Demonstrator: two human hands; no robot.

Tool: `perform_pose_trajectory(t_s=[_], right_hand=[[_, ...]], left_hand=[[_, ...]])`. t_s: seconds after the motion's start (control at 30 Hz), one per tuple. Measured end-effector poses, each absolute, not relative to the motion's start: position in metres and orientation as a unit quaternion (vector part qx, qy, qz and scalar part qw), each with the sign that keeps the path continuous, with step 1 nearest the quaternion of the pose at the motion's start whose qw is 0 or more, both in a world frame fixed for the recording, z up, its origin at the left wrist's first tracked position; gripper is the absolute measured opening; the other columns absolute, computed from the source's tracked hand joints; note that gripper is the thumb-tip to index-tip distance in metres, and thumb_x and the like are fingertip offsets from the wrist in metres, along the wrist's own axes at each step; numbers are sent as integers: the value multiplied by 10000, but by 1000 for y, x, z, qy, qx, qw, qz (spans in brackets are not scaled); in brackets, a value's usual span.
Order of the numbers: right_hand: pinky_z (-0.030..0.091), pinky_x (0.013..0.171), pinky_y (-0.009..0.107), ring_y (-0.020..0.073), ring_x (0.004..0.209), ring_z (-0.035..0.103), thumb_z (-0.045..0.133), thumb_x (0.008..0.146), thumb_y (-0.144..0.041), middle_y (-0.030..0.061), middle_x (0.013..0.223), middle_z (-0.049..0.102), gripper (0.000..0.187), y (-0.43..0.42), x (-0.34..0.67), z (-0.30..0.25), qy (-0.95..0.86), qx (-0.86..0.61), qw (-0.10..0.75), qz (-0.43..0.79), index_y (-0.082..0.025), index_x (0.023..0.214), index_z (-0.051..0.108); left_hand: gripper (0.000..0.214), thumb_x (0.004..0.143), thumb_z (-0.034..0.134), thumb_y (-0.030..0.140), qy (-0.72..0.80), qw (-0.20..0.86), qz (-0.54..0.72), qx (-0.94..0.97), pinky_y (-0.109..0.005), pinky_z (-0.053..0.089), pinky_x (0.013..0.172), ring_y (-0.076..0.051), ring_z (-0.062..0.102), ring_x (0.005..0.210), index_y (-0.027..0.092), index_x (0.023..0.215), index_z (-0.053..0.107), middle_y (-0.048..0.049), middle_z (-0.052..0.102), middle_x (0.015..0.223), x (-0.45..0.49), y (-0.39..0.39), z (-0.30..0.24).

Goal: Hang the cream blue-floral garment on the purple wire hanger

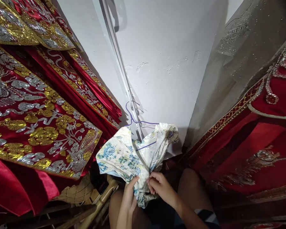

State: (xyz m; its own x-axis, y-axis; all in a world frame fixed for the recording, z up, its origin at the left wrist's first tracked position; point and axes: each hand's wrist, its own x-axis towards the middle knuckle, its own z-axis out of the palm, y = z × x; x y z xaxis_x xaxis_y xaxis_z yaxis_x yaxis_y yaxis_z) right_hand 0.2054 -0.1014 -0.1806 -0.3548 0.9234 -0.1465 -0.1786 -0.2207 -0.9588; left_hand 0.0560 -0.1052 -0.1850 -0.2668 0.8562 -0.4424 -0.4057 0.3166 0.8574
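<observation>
We hold a shirt (114, 157) in front of us, above our legs (190, 184); it is white with blue flowers and hangs on a purple hanger (145, 122), whose hook and shoulder wire show above the neckline. Our left hand (131, 189) is clamped on the lower front of the shirt, thumb uppermost; our right hand (158, 186) is just beside it, fingers together in a pinch on the front edge. Beyond the hanger we see a white wall (169, 79) with a strip (120, 65) running down it; red cloth (45, 127) with gold and silver embroidery hangs at our left; a beaded red garment (257, 140) hangs at our right.
</observation>
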Motion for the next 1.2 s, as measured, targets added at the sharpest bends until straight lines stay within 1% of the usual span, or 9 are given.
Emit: perform_pose_trajectory(t_s=[0.13, 0.23, 0.43, 0.77, 0.93, 1.0, 1.07, 1.13, 1.2], right_hand=[[345, 448, 235, 105, 401, 452, 555, 763, -388, -30, 439, 521, 238, -99, 217, -188, -465, -443, 393, 658, -192, 627, 546], [330, 437, 232, 113, 393, 480, 537, 746, -386, -22, 441, 545, 236, -101, 223, -190, -472, -453, 377, 656, -175, 661, 599], [328, 444, 231, 119, 404, 499, 526, 800, -327, -19, 451, 577, 217, -104, 215, -184, -517, -415, 353, 661, -174, 680, 622], [331, 452, 222, 86, 386, 424, 557, 798, -285, -28, 421, 561, 233, -15, 219, -49, -533, -383, 497, 568, -163, 611, 627], [297, 436, 209, 83, 389, 400, 484, 805, -219, -34, 404, 551, 227, -4, 190, -8, -493, -349, 534, 591, -165, 628, 615], [294, 436, 208, 83, 394, 393, 479, 796, -223, -38, 405, 546, 216, -8, 186, -12, -494, -340, 549, 583, -166, 642, 619], [305, 444, 210, 87, 402, 409, 477, 792, -233, -43, 414, 545, 209, -12, 189, -21, -512, -329, 555, 568, -168, 659, 625], [313, 451, 211, 88, 400, 421, 479, 789, -238, -46, 412, 540, 210, -15, 196, -29, -530, -331, 550, 554, -172, 648, 619], [317, 456, 211, 87, 398, 433, 481, 785, -228, -45, 409, 538, 218, -17, 204, -32, -550, -341, 544, 534, -175, 618, 611]], left_hand=[[702, 678, 769, 403, 665, 267, 656, 239, -448, 460, 1024, -311, 559, 1216, 204, 1286, 481, -152, 561, 1301, 48, -105, -205], [659, 739, 727, 422, 672, 85, 638, 367, -466, 405, 1064, -302, 512, 1230, 193, 1299, 465, -162, 507, 1330, 53, -117, -225], [121, 774, 629, 318, 591, 339, 502, 532, -327, 480, 743, -228, 576, 785, 211, 801, 579, -44, 590, 796, 96, -129, -232], [326, 840, 557, 288, 563, 343, 398, 638, -278, 269, 610, -162, 384, 626, 208, 590, 365, 14, 367, 617, 81, -102, -209], [299, 799, 596, 220, 533, 355, 350, 684, -278, 316, 623, -174, 473, 618, 193, 541, 446, -9, 492, 598, 69, -95, -205], [215, 825, 605, 233, 518, 356, 347, 696, -297, 402, 714, -214, 579, 726, 188, 616, 587, -53, 626, 720, 64, -92, -192], [121, 851, 635, 268, 518, 316, 398, 688, -338, 446, 861, -255, 633, 910, 197, 904, 717, -100, 702, 965, 58, -86, -170], [385, 865, 662, 294, 521, 231, 498, 653, -375, 446, 956, -264, 625, 1024, 216, 1242, 649, -127, 675, 1150, 54, -78, -140], [469, 896, 640, 290, 498, 150, 578, 628, -371, 465, 943, -241, 629, 997, 221, 1355, 570, -112, 668, 1119, 53, -67, -105]])
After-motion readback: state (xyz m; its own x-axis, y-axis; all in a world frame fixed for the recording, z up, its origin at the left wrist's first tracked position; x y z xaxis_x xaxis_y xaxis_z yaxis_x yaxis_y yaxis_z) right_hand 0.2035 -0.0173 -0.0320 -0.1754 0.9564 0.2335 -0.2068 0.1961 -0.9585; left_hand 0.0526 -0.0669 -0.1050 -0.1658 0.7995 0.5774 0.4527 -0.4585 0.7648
